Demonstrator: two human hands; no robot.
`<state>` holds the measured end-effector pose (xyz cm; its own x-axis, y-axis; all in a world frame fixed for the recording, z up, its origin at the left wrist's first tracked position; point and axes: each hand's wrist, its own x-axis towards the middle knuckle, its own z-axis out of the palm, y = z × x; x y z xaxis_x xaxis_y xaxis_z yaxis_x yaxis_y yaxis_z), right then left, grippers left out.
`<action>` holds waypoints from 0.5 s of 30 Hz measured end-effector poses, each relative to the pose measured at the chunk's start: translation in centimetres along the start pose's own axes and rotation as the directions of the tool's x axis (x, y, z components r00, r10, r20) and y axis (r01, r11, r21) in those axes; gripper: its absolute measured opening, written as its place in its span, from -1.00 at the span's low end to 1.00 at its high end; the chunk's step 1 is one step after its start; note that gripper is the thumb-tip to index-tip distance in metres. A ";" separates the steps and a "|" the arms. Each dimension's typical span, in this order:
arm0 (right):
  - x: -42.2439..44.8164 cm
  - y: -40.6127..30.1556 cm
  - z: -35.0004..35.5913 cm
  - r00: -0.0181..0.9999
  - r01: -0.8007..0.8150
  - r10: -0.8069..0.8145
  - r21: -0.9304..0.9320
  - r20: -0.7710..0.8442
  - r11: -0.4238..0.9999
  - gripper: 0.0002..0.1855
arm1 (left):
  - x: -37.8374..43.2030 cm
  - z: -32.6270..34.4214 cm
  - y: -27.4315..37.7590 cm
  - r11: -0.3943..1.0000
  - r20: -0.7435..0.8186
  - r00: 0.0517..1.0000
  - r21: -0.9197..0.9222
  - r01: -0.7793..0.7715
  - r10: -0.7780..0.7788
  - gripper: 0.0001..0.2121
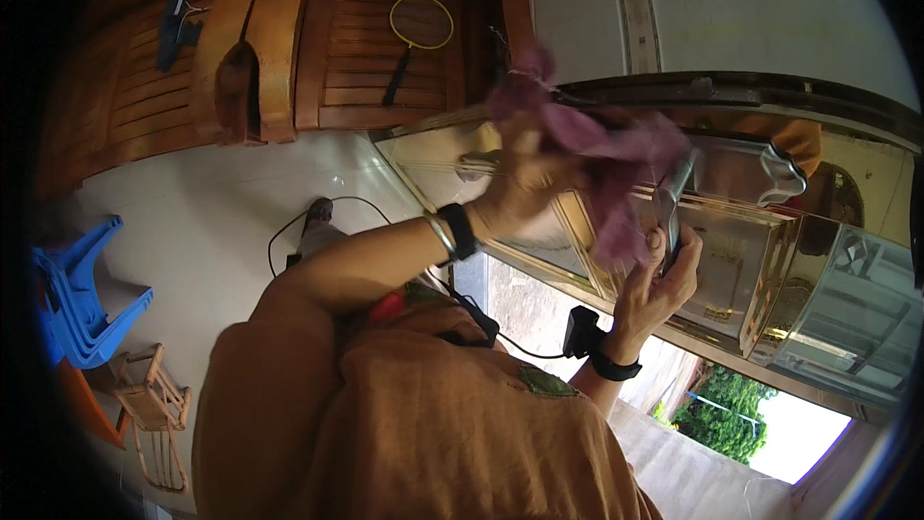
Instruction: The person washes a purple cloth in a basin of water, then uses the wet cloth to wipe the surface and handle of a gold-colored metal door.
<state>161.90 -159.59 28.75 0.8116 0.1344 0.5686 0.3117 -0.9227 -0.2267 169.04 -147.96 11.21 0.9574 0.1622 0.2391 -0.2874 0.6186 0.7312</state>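
Observation:
My left hand point(523, 177), blurred by motion, grips a crumpled purple cloth point(581, 128). The cloth hangs loosely, one end reaching close to my right hand point(660, 285). That hand pinches the near end of a shiny silver object point(673, 195) between thumb and fingers. The object has a curved edge; its full shape is partly hidden by cloth and fingers. Both hands are over a glossy, gold-trimmed cabinet point(715, 282) with glass-like reflective panels. Each wrist wears a black band, and a metal bangle sits on the left one.
A slatted wooden bench point(339, 72) carries a yellow-rimmed racket point(422, 22). Stacked blue plastic stools point(94, 303) and a small bamboo chair point(155, 404) stand at left. A black cable point(354, 198) runs near my foot point(317, 211). An opening at lower right shows a green tree point(722, 415).

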 end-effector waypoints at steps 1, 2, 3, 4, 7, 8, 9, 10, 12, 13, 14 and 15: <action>-0.3 -0.1 -0.4 0.996 -0.089 0.089 0.007 0.031 0.996 -0.69 | -1.1 -1.5 -1.5 0.988 -0.023 0.999 0.149 0.037 -0.034 -0.80; -0.3 -0.1 -0.7 0.994 -0.106 0.106 0.001 0.036 0.994 -0.68 | -2.1 -3.2 -2.9 0.952 -0.050 0.997 0.297 0.075 -0.063 -0.79; -0.2 -0.4 -0.6 0.993 -0.113 0.113 -0.010 0.024 0.994 -0.68 | -2.6 -4.7 -3.5 0.638 0.012 0.987 0.762 -0.114 0.162 -0.77; -0.1 -0.5 -0.5 0.994 -0.111 0.111 -0.011 0.021 0.994 -0.68 | -3.3 -5.0 -5.1 0.765 -0.029 0.996 0.642 -0.047 0.085 -0.73; -0.1 -0.4 -0.2 0.996 -0.089 0.088 -0.014 -0.015 0.996 -0.68 | -3.5 -2.7 -4.8 0.984 -0.127 0.990 0.155 0.087 -0.067 -0.50; -0.2 -0.3 -0.3 0.995 -0.096 0.096 -0.009 -0.001 0.995 -0.68 | -3.2 -1.7 -3.8 0.995 -0.169 0.981 -0.021 0.096 -0.098 -0.41; -0.8 -0.1 -0.4 0.993 -0.122 0.122 -0.015 0.008 0.992 -0.67 | -2.3 -0.4 0.4 0.857 -0.043 0.969 0.478 -0.193 0.243 -0.37; -1.1 0.1 -0.4 0.992 -0.127 0.127 -0.027 -0.009 0.992 -0.65 | -1.3 0.5 2.7 0.816 -0.019 0.948 0.514 -0.264 0.318 -0.37; -1.1 0.1 -0.2 0.993 -0.117 0.116 -0.040 -0.028 0.992 -0.63 | 0.2 1.2 3.3 0.701 0.057 0.906 0.614 -0.363 0.420 -0.35; -1.1 0.2 -0.2 0.994 -0.110 0.108 -0.050 -0.033 0.993 -0.62 | 0.8 1.5 2.7 0.631 0.103 0.894 0.674 -0.385 0.436 -0.33; -1.2 0.2 -0.3 0.993 -0.120 0.119 -0.057 -0.022 0.991 -0.60 | 1.7 1.8 2.3 0.605 0.165 0.923 0.713 -0.354 0.347 -0.34; -1.3 0.3 -0.2 0.994 -0.111 0.110 -0.058 -0.030 0.992 -0.60 | 2.8 1.8 1.5 0.684 0.152 0.912 0.617 -0.388 0.380 -0.39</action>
<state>160.87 -160.13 28.12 0.8256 0.0216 0.5639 0.1905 -0.9512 -0.2426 171.22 -147.94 14.09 0.7599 0.2657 0.5932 -0.5862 -0.1143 0.8021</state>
